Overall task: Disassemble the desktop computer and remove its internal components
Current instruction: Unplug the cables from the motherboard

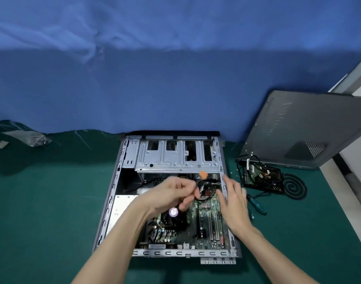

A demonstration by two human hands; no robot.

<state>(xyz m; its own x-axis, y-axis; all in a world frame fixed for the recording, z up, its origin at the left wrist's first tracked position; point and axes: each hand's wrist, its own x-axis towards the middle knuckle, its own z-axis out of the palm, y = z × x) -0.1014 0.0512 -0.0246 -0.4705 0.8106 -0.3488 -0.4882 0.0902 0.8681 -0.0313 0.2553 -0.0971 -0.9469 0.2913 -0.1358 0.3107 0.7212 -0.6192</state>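
At my far left, a crumpled plastic bag (30, 137) lies on the green mat (52, 212), where the blue cloth (175, 78) hanging behind meets it. The computer case (109, 203) lies open on its side in the middle of the mat, right in front of me. Inside it, along the left wall, sits a box with a pale label (122, 208). Across the far end runs the grey metal drive cage (175, 158).

My left hand (171, 195) reaches in over the middle of the case. Its fingers are curled and pinch a black cable (198, 194) that loops down toward the board. Just under that hand I see the cooler fan (173, 212) with its round purple sticker. An orange connector (203, 174) sticks up just below the cage, a little right of my fingertips. The green motherboard (206, 224) fills the right half of the case, with long slots running toward me.

My right hand (234, 203) is spread flat with the fingers straight, gripping nothing. It hovers at the right wall of the case; it is blurred, so I cannot tell whether it touches the metal.

Just right of that hand, a screwdriver (257, 206) with a blue-green handle lies on the mat. Beyond it rests a removed drive (261, 177), circuit side up, with black cables tangled over it. A dark spiral coil (294, 186) lies against the drive's right edge. At the far right, the grey side panel (304, 130) leans tilted behind the drive.
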